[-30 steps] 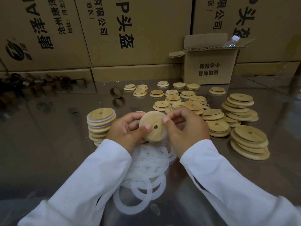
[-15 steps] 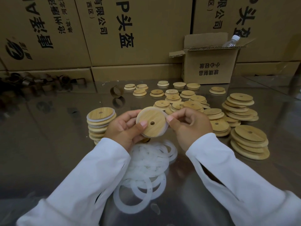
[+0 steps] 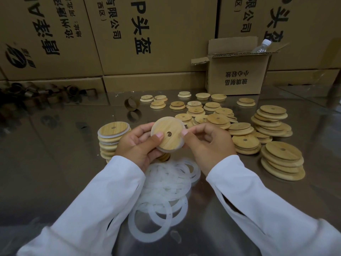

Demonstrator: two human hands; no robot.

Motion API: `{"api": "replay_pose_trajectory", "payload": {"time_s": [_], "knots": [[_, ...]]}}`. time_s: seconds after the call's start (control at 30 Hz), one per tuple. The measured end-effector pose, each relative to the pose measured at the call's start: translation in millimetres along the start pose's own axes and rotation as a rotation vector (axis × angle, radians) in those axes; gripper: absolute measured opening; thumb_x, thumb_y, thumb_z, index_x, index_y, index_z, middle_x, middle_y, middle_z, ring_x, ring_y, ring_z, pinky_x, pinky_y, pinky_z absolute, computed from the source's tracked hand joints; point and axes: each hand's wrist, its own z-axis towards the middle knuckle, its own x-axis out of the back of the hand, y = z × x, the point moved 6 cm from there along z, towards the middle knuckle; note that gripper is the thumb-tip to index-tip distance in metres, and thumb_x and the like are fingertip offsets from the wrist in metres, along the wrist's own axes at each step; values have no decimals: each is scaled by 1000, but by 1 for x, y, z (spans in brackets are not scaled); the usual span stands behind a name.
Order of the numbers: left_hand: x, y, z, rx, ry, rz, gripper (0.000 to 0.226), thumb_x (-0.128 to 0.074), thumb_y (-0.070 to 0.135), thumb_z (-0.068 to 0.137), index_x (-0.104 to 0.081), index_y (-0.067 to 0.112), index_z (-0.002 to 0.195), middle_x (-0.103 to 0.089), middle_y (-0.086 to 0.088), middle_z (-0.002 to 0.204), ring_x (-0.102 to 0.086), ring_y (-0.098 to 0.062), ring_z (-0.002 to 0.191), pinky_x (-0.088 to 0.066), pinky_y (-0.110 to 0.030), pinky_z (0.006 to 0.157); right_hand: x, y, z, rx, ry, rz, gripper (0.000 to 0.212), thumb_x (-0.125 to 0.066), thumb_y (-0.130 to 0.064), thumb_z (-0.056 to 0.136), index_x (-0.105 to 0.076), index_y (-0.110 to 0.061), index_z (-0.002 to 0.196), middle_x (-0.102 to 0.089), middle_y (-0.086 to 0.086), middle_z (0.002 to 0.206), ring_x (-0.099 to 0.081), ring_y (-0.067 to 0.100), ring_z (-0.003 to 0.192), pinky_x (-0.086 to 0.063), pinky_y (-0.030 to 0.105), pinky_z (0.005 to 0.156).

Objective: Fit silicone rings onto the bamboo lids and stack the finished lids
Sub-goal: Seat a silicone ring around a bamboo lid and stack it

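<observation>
So both hands pinch one lid (image 3: 167,133) mid-bench, left hand (image 3: 138,145) steadying it while right hand (image 3: 206,143) fingertips seat the ring (image 3: 181,145) around its rim.

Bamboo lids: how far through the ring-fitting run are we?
Done: one stack of ringed round bamboo lids at left. In hand: left hand and right hand grip a round bamboo lid with a translucent white silicone ring at its rim; full seating unclear. Left: probably most of it, many bare bamboo lids piled and scattered at right, plus a heap of loose white silicone rings.
</observation>
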Motion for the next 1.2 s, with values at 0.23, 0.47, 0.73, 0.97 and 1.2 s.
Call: {"api": "replay_pose_trajectory", "payload": {"time_s": [0.23, 0.47, 0.73, 0.97, 1.2], "knots": [[-2, 1, -2, -8, -4, 9, 32, -60, 11, 64, -61, 10, 95, -74, -3, 81, -71, -17, 77, -56, -23, 57, 1, 0, 1, -10, 25, -58, 17, -66, -20, 82, -62, -27, 66, -69, -4, 72, -66, 16, 77, -54, 37, 81], [1, 2, -2, -41, 22, 28, 31, -61, 11, 65, -62, 11, 95, -74, -2, 83, -71, -18, 80, -55, -22, 58, 0, 4, 0, -94, -5, 9, 19, -66, -16, 82, -61, -23, 65, -69, -6, 66, -68, 9, 65, -55, 39, 79], [3, 1, -2, -84, 81, 71, 18, -54, -1, 82, -62, 8, 96, -74, -1, 78, -71, -15, 76, -55, -21, 58, -2, 3, -1, -111, -23, 30, 26, -63, -12, 84, -58, -24, 61, -68, -5, 56, -69, 21, 72, -54, 48, 79], [3, 2, -1, -90, 89, 75, 18, -52, -3, 85, -62, 9, 95, -73, 1, 78, -71, -14, 76, -55, -21, 58, -4, 2, -2, -115, -32, 30, 23, -63, -14, 84, -59, -24, 64, -67, -7, 54, -68, 16, 70, -53, 48, 82], [4, 0, 0, -123, 84, 101, 19, -52, -3, 85, -62, 9, 96, -74, 0, 77, -70, -15, 75, -56, -22, 60, -8, 9, -3, -198, -49, 33, 23, -62, -20, 86, -61, -22, 64, -65, -5, 55, -66, 14, 59, -54, 49, 80]]}}
